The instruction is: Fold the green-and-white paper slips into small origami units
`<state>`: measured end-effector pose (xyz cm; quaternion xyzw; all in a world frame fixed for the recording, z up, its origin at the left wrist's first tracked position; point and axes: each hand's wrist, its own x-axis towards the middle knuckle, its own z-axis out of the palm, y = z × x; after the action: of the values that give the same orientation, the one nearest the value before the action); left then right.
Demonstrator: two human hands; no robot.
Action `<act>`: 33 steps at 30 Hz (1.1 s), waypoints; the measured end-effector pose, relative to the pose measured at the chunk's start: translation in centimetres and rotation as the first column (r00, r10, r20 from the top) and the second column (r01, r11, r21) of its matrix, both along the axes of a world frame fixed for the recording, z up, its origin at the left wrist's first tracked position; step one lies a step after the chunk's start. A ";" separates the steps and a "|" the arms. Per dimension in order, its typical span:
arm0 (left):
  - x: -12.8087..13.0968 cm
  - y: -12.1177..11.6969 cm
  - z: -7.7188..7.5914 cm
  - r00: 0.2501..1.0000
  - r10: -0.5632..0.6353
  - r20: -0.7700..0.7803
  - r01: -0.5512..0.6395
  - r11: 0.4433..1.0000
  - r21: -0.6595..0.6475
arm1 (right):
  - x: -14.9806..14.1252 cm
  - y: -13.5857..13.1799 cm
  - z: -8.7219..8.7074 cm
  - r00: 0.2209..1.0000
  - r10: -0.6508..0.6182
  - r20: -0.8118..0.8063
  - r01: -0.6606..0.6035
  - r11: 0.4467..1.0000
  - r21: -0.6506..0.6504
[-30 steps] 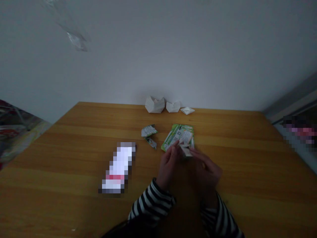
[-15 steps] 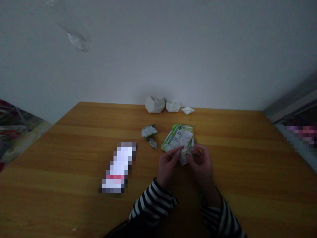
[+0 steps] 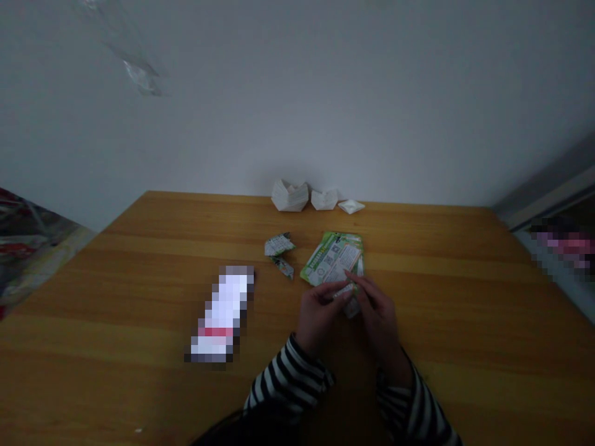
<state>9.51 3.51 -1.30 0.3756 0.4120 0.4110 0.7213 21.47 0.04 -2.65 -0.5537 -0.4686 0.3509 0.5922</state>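
Between the fingertips of both hands is a small folded piece of printed paper (image 3: 352,307), partly covered by the fingers. My left hand (image 3: 320,313) pinches its left side, and my right hand (image 3: 379,316) closes on it from the right, the index finger lying over the top. Just beyond the fingers lie green-and-white printed sheets (image 3: 330,257), fanned a little, with square codes on the upper one. Their near edge is hidden behind the hands. Left of the sheets, two folded printed paper pieces (image 3: 279,244) rest on the wood.
Along the wall at the back of the wooden table (image 3: 139,248) stand a large white folded paper boat (image 3: 290,197), a smaller one (image 3: 324,199) and a flat white paper boat (image 3: 351,206). A phone (image 3: 223,313) with a blurred lit screen lies at the left.
Both hands have come closer together on the folded paper, and the right index finger now reaches over its top. The paper has turned slightly. The sheets and boats stay put.
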 end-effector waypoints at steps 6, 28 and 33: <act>-0.3 0.1 0.6 0.993 0.110 -0.041 -0.108 0.993 0.049 | -0.2 -0.2 0.4 0.991 0.031 0.134 -0.037 0.998 0.041; -1.1 0.7 0.5 0.973 0.043 -0.225 0.007 0.976 0.219 | 0.4 -1.0 -0.3 0.994 -0.104 0.022 0.107 0.980 -0.165; -1.0 0.6 0.3 0.970 -0.037 -0.240 0.101 0.960 0.260 | 0.9 -1.0 -0.4 0.974 -0.191 0.122 0.205 0.972 -0.114</act>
<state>8.52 4.12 -0.99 0.5300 0.4204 0.3910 0.6241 22.34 -0.92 -3.04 -0.6524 -0.4197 0.2877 0.5617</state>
